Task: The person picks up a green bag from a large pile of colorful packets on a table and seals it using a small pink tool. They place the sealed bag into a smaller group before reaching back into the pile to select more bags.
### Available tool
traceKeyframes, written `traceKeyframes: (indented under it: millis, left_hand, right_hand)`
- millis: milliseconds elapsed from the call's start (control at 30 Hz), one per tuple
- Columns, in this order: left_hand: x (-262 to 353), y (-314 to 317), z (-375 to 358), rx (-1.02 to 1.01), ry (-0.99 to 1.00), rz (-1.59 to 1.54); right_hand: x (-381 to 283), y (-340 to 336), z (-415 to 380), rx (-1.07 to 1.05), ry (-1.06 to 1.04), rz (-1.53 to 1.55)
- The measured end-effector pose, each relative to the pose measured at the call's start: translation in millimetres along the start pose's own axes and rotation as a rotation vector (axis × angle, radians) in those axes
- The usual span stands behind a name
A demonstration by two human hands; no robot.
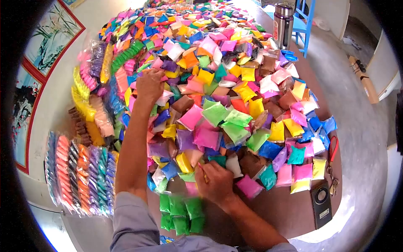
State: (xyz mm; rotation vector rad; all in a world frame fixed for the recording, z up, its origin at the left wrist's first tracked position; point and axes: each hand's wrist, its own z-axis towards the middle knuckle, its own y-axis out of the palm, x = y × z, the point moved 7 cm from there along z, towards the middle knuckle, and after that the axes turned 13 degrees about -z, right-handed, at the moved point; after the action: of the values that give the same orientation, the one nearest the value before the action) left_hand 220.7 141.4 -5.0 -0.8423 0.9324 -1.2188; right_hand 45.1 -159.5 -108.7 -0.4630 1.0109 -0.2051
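My left hand (pixel 150 85) reaches into the left side of a big heap of small coloured packets (pixel 205 76). Its fingers curl down among them, and whatever they hold is hidden. Close to me, at the front edge of the heap, my right hand (pixel 216 180) is closed with bent fingers; I cannot make out what is in its grip. A pink packet (pixel 192 187) lies just left of that hand, slightly blurred. Below it, several dark green packets (pixel 178 208) sit together in rows by the table's front edge.
Long clear bags of stacked packets (pixel 79 174) lie along the left side. A steel flask (pixel 283 26) stands at the table's far right, before a blue chair (pixel 303 27). Keys (pixel 334 185) on a red strap and a black device (pixel 321 206) rest near the right edge.
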Motion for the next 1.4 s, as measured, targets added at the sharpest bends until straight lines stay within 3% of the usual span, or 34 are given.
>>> traceKeyframes:
  millis: [100,267,300,367,667,767,833,867,967,1033,1100,1300,1400]
  left_hand:
    - [-1,0,-1,-0.011,0.0,0.091]
    - [19,10,-10,-0.007,0.282,-0.052]
    - [21,12,-9,-0.005,0.281,-0.051]
    - [24,33,-2,-0.208,0.194,-0.054]
    - [63,16,1,-0.128,0.342,-0.222]
    - [61,4,6,-0.181,0.217,-0.447]
    - [55,-13,4,-0.064,0.129,-0.776]
    - [55,-17,4,-0.062,0.128,-0.773]
    - [39,-15,2,-0.078,-0.143,-1.1]
    - [46,-28,-4,-0.101,-0.154,-1.15]
    - [53,-34,-18,-0.126,-0.276,-1.395]
    - [85,-83,-83,-0.178,-0.244,-1.473]
    - [87,-96,-108,-0.226,-0.096,-1.355]
  right_hand:
    - [1,2,0,0.005,0.003,0.01]
    - [-1,1,0,0.014,0.005,0.029]
    - [-1,0,1,0.024,0.008,0.025]
    - [0,3,-1,0.007,-0.005,0.002]
    - [1,3,-2,-0.022,0.009,-0.007]
    - [4,5,-3,-0.01,0.007,-0.015]
    - [2,6,-4,-0.011,0.002,-0.015]
    - [2,5,-3,0.005,0.001,-0.009]
    - [0,2,-1,0.031,0.001,0.008]
    - [0,2,-2,0.036,0.003,0.022]
    - [2,7,-6,-0.009,0.0,-0.028]
    - [1,7,-6,0.074,-0.056,-0.016]
    - [0,5,-5,0.023,-0.056,-0.04]
